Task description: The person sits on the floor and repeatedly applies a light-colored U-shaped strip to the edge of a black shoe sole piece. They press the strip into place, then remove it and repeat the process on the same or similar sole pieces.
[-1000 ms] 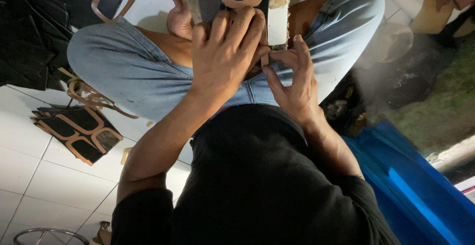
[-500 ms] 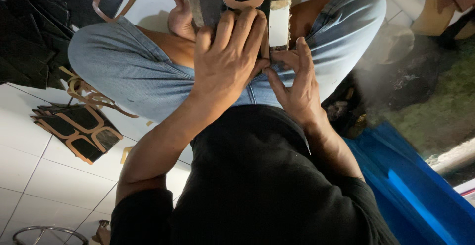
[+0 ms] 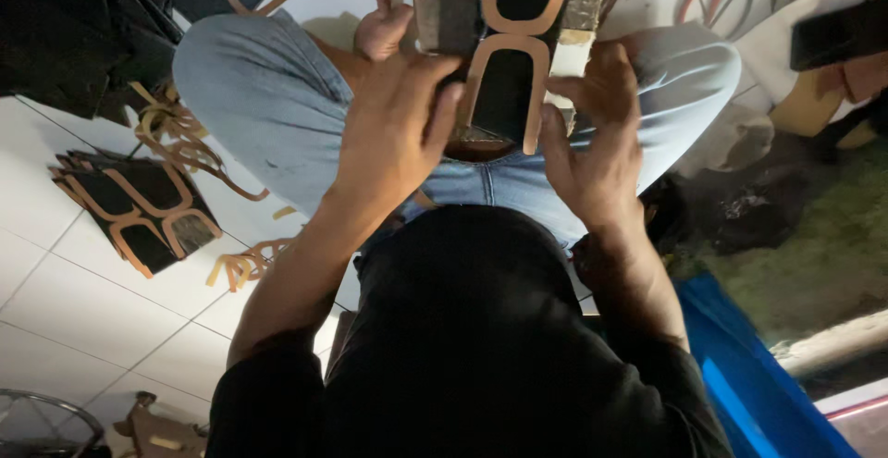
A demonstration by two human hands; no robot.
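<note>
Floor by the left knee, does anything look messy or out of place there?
Yes. Loose tan strips lie tangled on the white tile floor, and more scraps sit beside a stack of dark pieces with tan outlines. Both hands, left hand and right hand, grip a similar dark block.

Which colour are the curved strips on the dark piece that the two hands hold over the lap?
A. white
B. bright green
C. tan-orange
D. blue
C: the curved strips on the dark piece, held between the left hand and the right hand, are tan-orange, like those on the stack on the floor tiles.
</note>
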